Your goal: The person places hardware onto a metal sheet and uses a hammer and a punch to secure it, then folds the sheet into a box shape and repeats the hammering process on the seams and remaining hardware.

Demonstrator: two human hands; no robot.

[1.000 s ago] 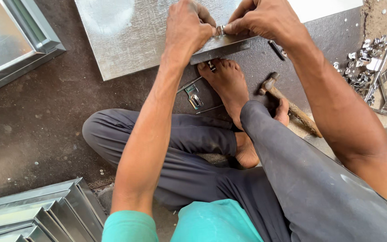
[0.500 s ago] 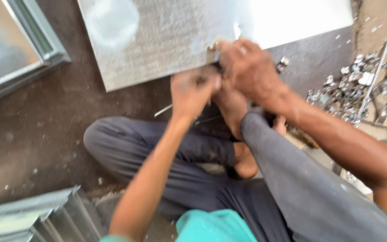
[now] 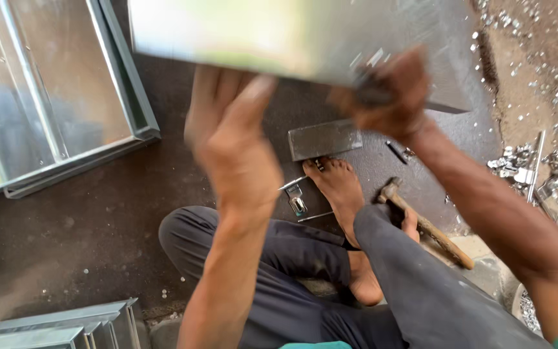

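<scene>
Two hands, the left hand (image 3: 234,139) and the right hand (image 3: 389,97), one metal sheet (image 3: 292,39), one hammer (image 3: 424,223), one flat steel block (image 3: 324,139), one bare foot (image 3: 337,190), and metal scraps (image 3: 524,165) too many to count.

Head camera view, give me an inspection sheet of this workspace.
Surface: dark, dusty floor.
Job's things: large shiny sheet-metal panel, lifted and blurred.
Clutter: wooden-handled hammer, flat grey metal bar, small metal clamp, silvery metal offcuts.
Grippers: right hand grips the panel's lower edge; left hand at its underside, contact unclear.
Cables: nothing seen.
Surroundings: folded sheet-metal trays, stacked metal channels.
</scene>
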